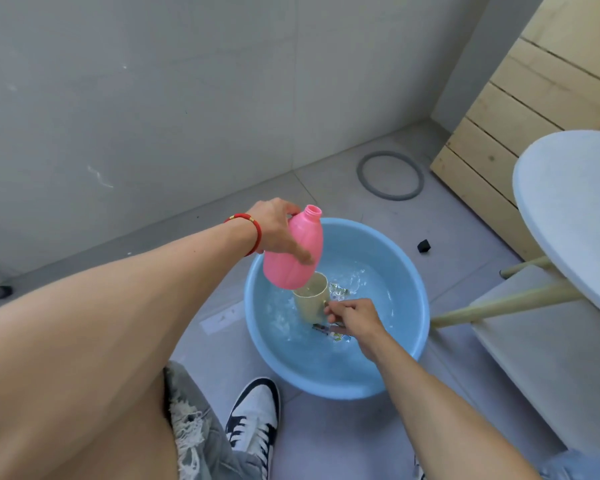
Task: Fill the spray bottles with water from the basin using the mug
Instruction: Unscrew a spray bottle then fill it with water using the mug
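Round light-blue plastic basin (336, 375) sitting on floor by wall corner, holding water. Left hand (278, 230) gripping uncapped pink plastic spray bottle (293, 251), tilting above basin. Right hand (352, 317) pinching cream mug (310, 301) handle, scooping. Pouring judged not yet begun; other bottles not showing.

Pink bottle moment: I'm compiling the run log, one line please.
left hand: holds pink bottle, uncapped | right hand: holds mug by handle | mug in basin water

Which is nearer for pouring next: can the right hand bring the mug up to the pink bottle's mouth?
Probably yes: the right hand grips the mug just below the pink bottle, whose uncapped mouth is unobstructed.
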{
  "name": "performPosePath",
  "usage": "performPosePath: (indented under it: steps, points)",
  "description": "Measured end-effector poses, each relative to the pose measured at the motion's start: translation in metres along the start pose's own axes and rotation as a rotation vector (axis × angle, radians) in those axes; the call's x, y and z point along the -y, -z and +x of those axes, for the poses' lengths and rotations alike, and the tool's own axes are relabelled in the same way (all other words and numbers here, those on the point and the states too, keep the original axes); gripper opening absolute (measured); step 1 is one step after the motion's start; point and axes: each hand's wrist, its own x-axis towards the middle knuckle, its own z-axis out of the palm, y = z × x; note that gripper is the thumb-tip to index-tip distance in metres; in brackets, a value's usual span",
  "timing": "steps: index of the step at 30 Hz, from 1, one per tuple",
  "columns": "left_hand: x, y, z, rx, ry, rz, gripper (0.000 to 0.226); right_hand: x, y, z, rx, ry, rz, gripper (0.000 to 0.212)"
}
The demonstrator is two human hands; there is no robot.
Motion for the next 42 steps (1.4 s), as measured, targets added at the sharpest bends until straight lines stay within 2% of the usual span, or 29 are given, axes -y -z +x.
performPosePath:
  steps: [2, 6, 13, 18, 21, 24, 27, 39, 42]
  points:
    - [0.002, 0.001, -0.002, -0.018, -0.009, 0.012, 0.071, 0.015, 0.015, -0.012, 0.076, 0.012, 0.04, 0.024]
    - [0.002, 0.006, -0.005, -0.06, -0.035, -0.008, 0.073, 0.058, 0.052, -0.033, 0.15, 0.112, -0.032, 0.023]
    - [-0.007, 0.02, -0.013, -0.093, -0.103, -0.16, 0.063, 0.151, 0.12, -0.078, 0.085, 0.277, -0.244, 0.028]
    - [-0.019, 0.016, -0.013, -0.114, -0.187, -0.112, 0.057, 0.202, 0.147, -0.115, 0.033, 0.407, -0.292, 0.032]
    - [-0.025, 0.011, -0.01, -0.127, -0.227, -0.081, 0.055, 0.208, 0.149, -0.129, -0.014, 0.491, -0.289, 0.04]
    - [-0.029, 0.006, -0.006, -0.12, -0.242, -0.049, 0.058, 0.2, 0.142, -0.135, -0.099, 0.54, -0.272, 0.033]
    - [-0.031, 0.002, -0.003, -0.103, -0.254, -0.016, 0.062, 0.198, 0.135, -0.139, -0.174, 0.559, -0.328, 0.028]
    - [-0.032, -0.006, 0.0, -0.052, -0.281, 0.098, 0.073, 0.202, 0.122, -0.144, -0.382, 0.65, -0.622, 0.028]
    - [-0.033, -0.006, 0.0, -0.035, -0.272, 0.11, 0.067, 0.202, 0.12, -0.146, -0.411, 0.678, -0.662, 0.028]
